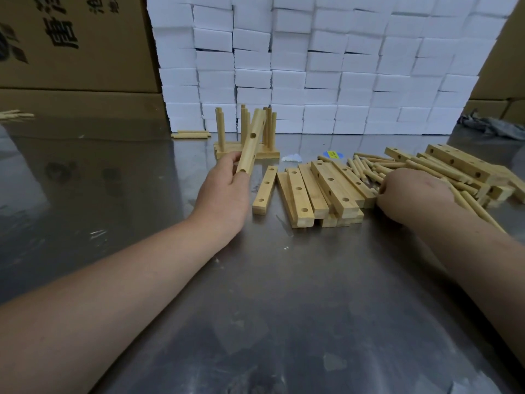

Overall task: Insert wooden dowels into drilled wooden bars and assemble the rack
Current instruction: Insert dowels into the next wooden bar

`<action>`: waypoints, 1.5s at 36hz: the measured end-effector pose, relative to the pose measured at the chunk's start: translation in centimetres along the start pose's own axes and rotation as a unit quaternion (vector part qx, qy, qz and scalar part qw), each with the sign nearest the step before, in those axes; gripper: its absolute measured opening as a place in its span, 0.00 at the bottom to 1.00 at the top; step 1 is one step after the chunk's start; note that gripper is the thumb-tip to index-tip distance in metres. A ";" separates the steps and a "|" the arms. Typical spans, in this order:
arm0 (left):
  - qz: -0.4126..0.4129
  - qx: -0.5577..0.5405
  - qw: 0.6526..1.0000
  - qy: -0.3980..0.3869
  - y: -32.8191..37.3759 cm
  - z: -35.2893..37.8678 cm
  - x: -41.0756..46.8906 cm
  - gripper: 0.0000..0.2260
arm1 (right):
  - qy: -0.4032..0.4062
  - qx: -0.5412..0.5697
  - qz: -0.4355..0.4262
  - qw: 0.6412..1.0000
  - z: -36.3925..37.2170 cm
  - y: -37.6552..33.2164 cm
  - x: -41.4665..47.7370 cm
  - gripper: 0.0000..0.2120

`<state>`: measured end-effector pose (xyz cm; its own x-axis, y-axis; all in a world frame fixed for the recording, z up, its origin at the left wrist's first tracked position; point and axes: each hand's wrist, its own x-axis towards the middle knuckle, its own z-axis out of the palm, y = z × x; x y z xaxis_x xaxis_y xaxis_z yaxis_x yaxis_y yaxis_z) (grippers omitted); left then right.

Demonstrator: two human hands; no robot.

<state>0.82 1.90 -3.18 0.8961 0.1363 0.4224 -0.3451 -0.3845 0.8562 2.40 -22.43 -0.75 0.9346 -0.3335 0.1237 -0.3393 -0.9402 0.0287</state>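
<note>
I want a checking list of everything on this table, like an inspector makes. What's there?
Surface: shiny metal table, scuffed, with small white flecks.
Job's things: drilled bars piled in the middle; loose dowels heaped to the right; finished racks with upright dowels at the back.
Clutter: white scrap, blue and yellow sticker, two stray dowels far left of the racks.
Grippers: left hand holds one drilled bar tilted up; right hand rests on the dowel heap, grip hidden.
Cables: nothing seen.
Surroundings: wall of white boxes, brown cartons on the left, grey rag at right.
</note>
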 end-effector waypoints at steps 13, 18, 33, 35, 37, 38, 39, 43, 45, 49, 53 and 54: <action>-0.079 -0.138 0.987 0.023 -0.2 -0.4 0.6 0.17 | 0.170 0.177 0.051 0.968 -2.0 0.5 -0.6 0.10; -0.087 -0.212 0.973 0.005 0.2 -0.5 0.4 0.15 | 0.328 0.315 -0.177 0.873 -3.9 -2.2 -5.8 0.11; -0.086 -0.333 0.936 -0.071 1.5 1.3 -1.0 0.13 | 0.220 0.266 -0.399 0.849 -2.0 -5.0 -9.8 0.13; -0.077 -0.315 0.943 -0.076 1.3 1.2 -0.9 0.13 | 0.212 0.253 -0.408 0.851 -2.0 -5.0 -9.5 0.11; -0.071 -0.316 0.942 -0.091 1.2 1.2 -0.8 0.12 | 0.217 0.240 -0.419 0.848 -1.9 -5.0 -9.5 0.10; -0.070 -0.319 0.940 -0.098 1.2 1.2 -0.7 0.13 | 0.220 0.237 -0.420 0.848 -1.9 -5.1 -9.5 0.10; -0.070 -0.323 0.938 -0.105 1.1 1.2 -0.8 0.13 | 0.220 0.238 -0.418 0.848 -1.8 -5.1 -9.5 0.10; -0.058 -0.315 0.938 -0.131 1.0 0.9 -1.0 0.13 | 0.227 0.251 -0.418 0.843 -1.6 -5.2 -9.6 0.09; -0.043 -0.295 0.945 -0.136 1.1 0.9 -1.2 0.13 | 0.212 0.259 -0.411 0.848 -1.8 -5.3 -9.8 0.11; -0.031 -0.269 0.955 -0.122 1.2 0.8 -1.5 0.14 | 0.165 0.268 -0.396 0.863 -2.0 -5.5 -10.0 0.12; -0.013 -0.256 0.962 -0.095 1.2 1.0 -1.7 0.15 | 0.132 0.263 -0.360 0.885 -2.1 -5.6 -10.0 0.11; -0.007 -0.253 0.963 -0.090 1.2 1.0 -1.7 0.15 | 0.125 0.264 -0.361 0.885 -2.1 -5.6 -10.0 0.12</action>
<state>-0.82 0.32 -3.20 0.9200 -0.0392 0.3899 -0.3834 0.1159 0.9163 -5.26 -13.65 -0.04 0.8117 0.3317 0.4807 0.4968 -0.8248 -0.2698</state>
